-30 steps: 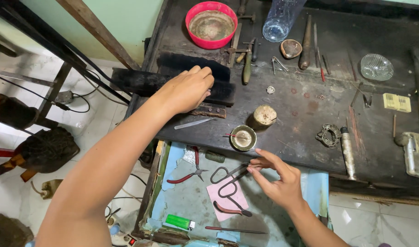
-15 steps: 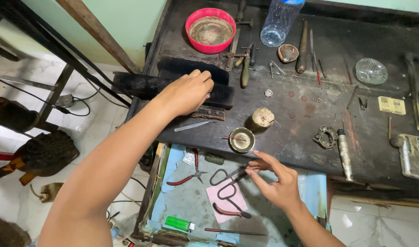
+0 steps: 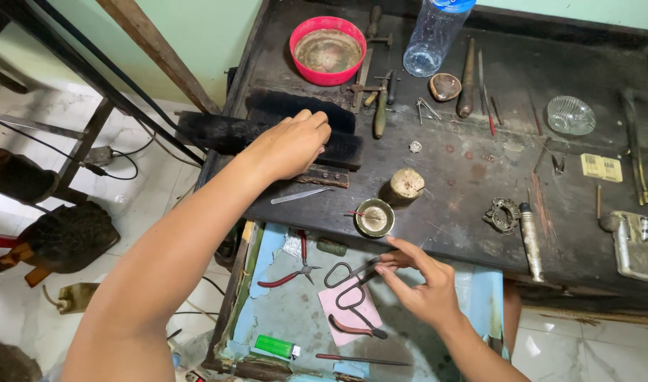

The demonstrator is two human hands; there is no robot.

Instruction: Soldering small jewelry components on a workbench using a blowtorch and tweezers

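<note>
Cluttering dark workbench (image 3: 479, 177): assorted tools.

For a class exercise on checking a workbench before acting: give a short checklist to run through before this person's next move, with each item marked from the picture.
1. Left hand resting on the black brush: ok.
2. Right hand at the scissors over the open drawer: ok.
3. Scissors firmly gripped: cannot tell; only the fingertips meet them.
4. Red pliers apart from both hands: ok.
5. Small metal dish upright near the bench edge: ok.
6. Bench top uncluttered: not ok; tools lie scattered.
</note>
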